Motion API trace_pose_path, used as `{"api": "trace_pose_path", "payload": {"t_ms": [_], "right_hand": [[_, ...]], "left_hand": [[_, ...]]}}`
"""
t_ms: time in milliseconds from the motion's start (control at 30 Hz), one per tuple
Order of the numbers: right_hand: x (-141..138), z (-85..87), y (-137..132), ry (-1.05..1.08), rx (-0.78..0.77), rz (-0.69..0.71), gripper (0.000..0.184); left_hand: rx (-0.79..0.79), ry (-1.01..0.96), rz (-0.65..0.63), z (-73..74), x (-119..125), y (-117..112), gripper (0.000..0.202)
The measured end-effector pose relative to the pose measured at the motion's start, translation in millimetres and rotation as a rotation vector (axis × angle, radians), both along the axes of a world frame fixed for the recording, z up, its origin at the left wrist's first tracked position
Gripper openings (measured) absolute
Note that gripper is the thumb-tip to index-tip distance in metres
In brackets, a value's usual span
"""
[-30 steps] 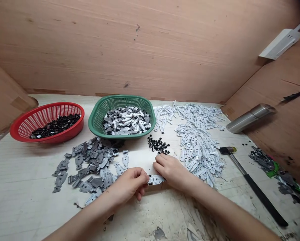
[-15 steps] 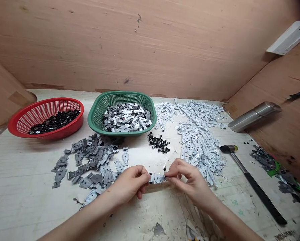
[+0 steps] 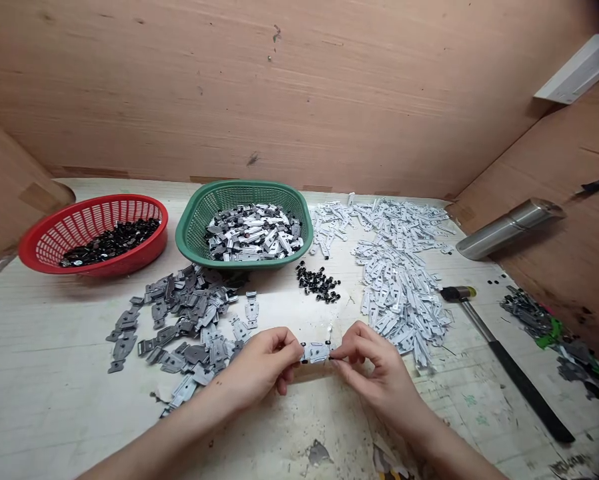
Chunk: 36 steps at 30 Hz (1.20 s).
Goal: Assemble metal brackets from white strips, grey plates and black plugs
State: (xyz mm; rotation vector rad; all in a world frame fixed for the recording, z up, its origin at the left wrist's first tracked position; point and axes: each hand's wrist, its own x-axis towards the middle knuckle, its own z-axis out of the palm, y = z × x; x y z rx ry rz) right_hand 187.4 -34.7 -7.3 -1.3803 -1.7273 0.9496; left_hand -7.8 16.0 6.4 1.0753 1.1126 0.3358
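Observation:
A small light-grey metal plate (image 3: 316,351) lies low over the table near its front middle, held at both ends. My left hand (image 3: 262,369) pinches its left end, where a small black piece sits. My right hand (image 3: 374,370) pinches its right end with thumb and forefinger. A little heap of small black round pieces (image 3: 318,283) lies just beyond the plate. To the left of my left hand spreads a pile of dark grey metal plates (image 3: 184,320). A large pile of light-grey plates (image 3: 399,287) lies to the right of my right hand.
A green basket (image 3: 194,230) holds assembled grey and black parts, a red basket (image 3: 39,243) holds black parts. A hammer (image 3: 499,357) lies at the right, with a steel flask (image 3: 507,229) and dark scrap (image 3: 554,333) beyond it. Wooden walls close in the back and sides.
My right hand has lifted off the plate, drawn back to its right end and pinched it. The left hand has kept its hold. The view has shifted slightly.

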Motion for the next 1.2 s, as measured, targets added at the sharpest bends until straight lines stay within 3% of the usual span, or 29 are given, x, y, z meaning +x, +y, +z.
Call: {"api": "trace_pose_path", "payload": {"t_ms": [100, 200, 267, 367, 467, 533, 700, 800, 900, 967, 1100, 1200], "right_hand": [[2.1, 3.5, 0.2, -0.034, 0.000, 0.008, 0.007], [21.7, 12.7, 10.3, -0.142, 0.014, -0.019, 0.006], [42.3, 18.6, 22.0, -0.344, 0.105, -0.046, 0.009], [67.2, 20.0, 39.8, -0.774, 0.256, 0.024, 0.014], [71.6, 9.8, 51.8, -1.036, 0.334, 0.067, 0.025], [66.8, 0.5, 56.2, -1.105, 0.397, 0.045, 0.020], [49.3, -8.0, 53.5, -1.094, 0.466, 0.042, 0.016], [37.4, -3.2, 46.4, -0.959, 0.510, 0.148, 0.016], [35.4, 5.1, 44.8, -0.754, 0.435, 0.289, 0.017], [43.0, 11.9, 46.7, -0.688, 0.354, 0.297, 0.026], [60.6, 17.9, 44.0, -0.767, 0.288, 0.393, 0.035], [59.9, 6.0, 33.8, -0.873, 0.372, 0.438, 0.036]], "left_hand": [[0.001, -0.005, -0.004, -0.7, 0.2, 0.2, 0.026], [-0.008, -0.005, 0.005, -0.7, 0.3, 0.5, 0.026], [-0.011, -0.011, 0.008, -0.8, 0.0, 0.6, 0.026], [-0.004, -0.012, 0.002, -1.9, -0.7, 0.9, 0.026], [0.005, -0.010, -0.005, -3.2, -0.7, 1.4, 0.025], [0.010, -0.005, -0.005, -3.3, -0.6, 1.7, 0.024], [0.003, 0.018, -0.006, -2.5, -2.2, 1.2, 0.025], [0.000, 0.008, -0.014, -2.6, -2.9, 1.2, 0.026], [0.007, 0.005, -0.008, -1.8, -1.9, 1.7, 0.027], [0.005, 0.005, -0.005, -0.9, -1.1, 2.0, 0.027], [0.001, 0.002, 0.012, -0.6, -0.9, 2.5, 0.027], [0.001, 0.001, 0.035, -1.6, -1.3, 2.7, 0.027]]}}
